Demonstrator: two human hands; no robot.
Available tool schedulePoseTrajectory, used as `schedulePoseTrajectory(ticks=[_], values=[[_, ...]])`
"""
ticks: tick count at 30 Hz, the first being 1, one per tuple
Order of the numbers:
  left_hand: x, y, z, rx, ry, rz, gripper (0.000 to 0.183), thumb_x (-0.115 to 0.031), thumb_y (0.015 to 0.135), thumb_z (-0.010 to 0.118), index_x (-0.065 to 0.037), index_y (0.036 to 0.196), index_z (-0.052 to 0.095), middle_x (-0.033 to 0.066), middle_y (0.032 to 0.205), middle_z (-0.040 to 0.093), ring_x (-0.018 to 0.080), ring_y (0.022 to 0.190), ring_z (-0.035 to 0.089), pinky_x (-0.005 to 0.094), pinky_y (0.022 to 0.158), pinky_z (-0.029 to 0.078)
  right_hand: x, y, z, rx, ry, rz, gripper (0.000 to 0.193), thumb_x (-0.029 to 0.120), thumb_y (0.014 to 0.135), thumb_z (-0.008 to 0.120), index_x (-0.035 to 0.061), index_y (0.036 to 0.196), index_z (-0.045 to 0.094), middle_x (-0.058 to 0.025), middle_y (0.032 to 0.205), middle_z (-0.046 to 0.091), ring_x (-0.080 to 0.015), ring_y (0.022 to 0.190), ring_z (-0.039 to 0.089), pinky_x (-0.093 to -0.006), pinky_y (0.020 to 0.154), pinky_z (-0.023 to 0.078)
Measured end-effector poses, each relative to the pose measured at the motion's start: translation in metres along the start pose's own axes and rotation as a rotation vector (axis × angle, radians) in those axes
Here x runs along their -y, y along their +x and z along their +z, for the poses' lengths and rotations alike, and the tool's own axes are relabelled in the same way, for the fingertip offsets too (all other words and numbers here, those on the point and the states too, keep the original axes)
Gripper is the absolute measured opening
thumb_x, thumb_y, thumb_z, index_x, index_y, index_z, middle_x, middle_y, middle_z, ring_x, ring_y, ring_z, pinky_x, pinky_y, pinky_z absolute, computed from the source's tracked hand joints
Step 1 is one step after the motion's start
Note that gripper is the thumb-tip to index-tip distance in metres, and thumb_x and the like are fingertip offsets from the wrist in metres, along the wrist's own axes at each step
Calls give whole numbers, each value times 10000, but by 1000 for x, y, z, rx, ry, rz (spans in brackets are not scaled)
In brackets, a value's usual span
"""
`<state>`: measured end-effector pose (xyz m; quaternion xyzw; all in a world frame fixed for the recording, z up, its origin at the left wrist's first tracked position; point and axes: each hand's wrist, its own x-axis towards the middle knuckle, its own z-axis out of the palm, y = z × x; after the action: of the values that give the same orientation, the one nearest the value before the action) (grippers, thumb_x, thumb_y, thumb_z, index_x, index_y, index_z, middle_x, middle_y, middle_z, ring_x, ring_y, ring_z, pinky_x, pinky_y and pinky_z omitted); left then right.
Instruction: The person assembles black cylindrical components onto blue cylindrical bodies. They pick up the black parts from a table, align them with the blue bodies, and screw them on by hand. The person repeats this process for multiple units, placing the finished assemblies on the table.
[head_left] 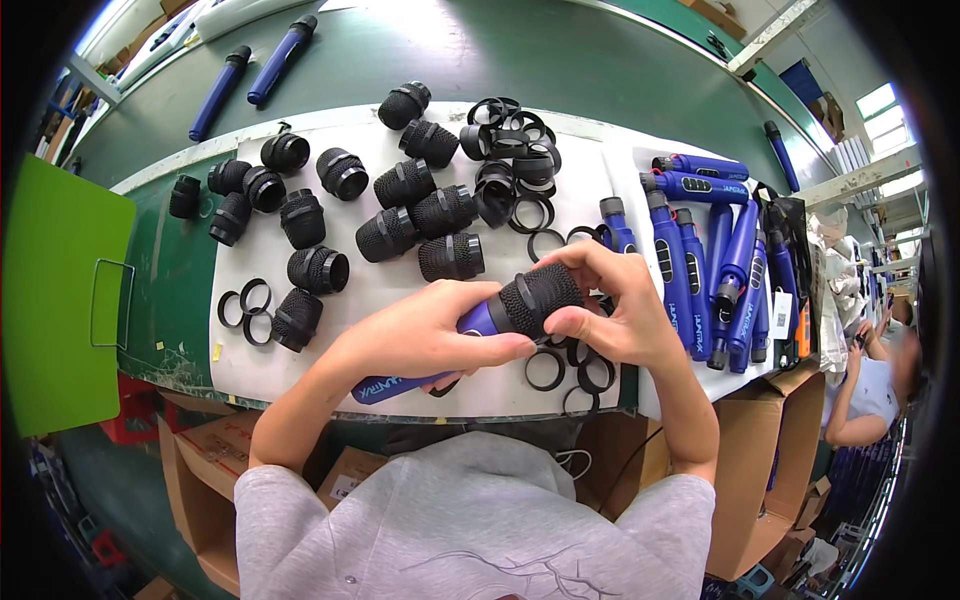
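A blue handheld microphone (478, 322) lies slanted across my grip, its black mesh head pointing up to the right. My left hand (420, 325) is wrapped round its blue body. The fingers and thumb of my right hand (615, 305) close round the black microphone head (540, 300). Under and beside my hands lies white sheeting with loose black microphone heads (387, 234) to the left and beyond. Black rings (544, 370) rest just below my right hand, partly hidden by it.
A heap of black rings (512, 150) sits farther back. Several blue microphone bodies (690, 270) are piled at the right. Two microphones (282, 62) lie on the green conveyor (450, 60). Open cardboard boxes (745, 470) stand below the table edge. Another person (868, 390) is at far right.
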<state>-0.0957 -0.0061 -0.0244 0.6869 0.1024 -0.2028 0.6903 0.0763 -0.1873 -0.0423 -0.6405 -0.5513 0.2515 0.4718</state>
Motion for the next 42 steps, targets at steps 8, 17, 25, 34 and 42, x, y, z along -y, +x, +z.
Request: schedulePoseTrajectory(ticks=[8,17,25,34,42], values=[[2,-1,7,-88,69,64,411,-373,893,741,7,999,626,42,652,599,122,485,590,284,446,461,1,4,4,1,146,305,446,410,881,799,-4,917,638,-2,643,629,-51,583,579,-229,513,444],[5,-1,4,-103,19,80,406,-384,901,723,-4,1006,624,39,650,588,123,493,585,288,449,455,7,4,-4,96,136,31,502,243,871,811,31,1273,598,-59,960,677,-81,821,640,-239,712,509],[8,1,3,-75,30,76,417,-392,903,718,2,997,620,41,633,586,124,489,587,291,446,457,7,3,1,79,213,66,463,241,889,798,17,1244,602,-54,955,684,-86,806,656,-241,696,523],[7,1,3,-75,25,70,429,-394,900,724,12,989,620,49,646,595,131,491,588,297,448,462,4,4,0,79,237,103,431,270,919,768,4,1218,609,-43,909,688,-67,761,647,-230,657,520],[7,0,5,-131,31,53,463,-413,894,734,24,984,611,66,660,612,144,481,594,310,444,460,4,4,6,48,154,146,418,284,917,778,-9,1172,624,-35,870,685,-55,730,640,-217,621,511]])
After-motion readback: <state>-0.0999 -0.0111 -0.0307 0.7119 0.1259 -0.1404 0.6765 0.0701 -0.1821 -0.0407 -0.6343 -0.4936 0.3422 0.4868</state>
